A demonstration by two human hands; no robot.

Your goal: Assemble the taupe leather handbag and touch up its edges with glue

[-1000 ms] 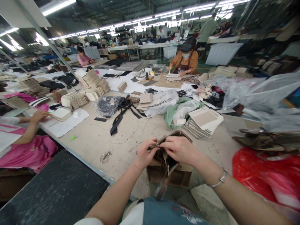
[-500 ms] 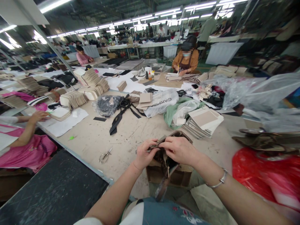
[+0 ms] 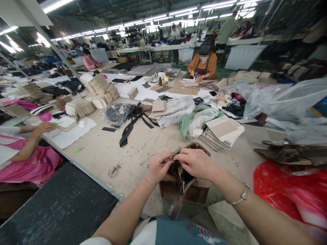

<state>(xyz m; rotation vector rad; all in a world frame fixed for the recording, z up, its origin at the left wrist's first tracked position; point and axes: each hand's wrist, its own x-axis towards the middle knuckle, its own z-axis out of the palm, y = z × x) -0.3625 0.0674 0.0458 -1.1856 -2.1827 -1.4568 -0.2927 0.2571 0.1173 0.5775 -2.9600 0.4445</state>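
Observation:
A brown bag with an open top stands at the table's near edge, in front of my body. My left hand pinches the left part of its upper rim between thumb and fingers. Close beside it, my right hand is closed on the same rim, its fingertips almost meeting the left ones. The dark inside of the bag shows below my hands, and a strip in clear wrapping hangs down at its front. My fingers hide part of the rim. Scissors lie on the table to the left.
Beyond my hands are stacked beige panels, a plastic bag with lettering and black straps. A red plastic bag is at the right. At the left a co-worker in pink handles pieces; another in orange sits across.
My hands stay at the same place on the bag's rim, with hardly any movement. The co-worker's hand at the left has shifted slightly.

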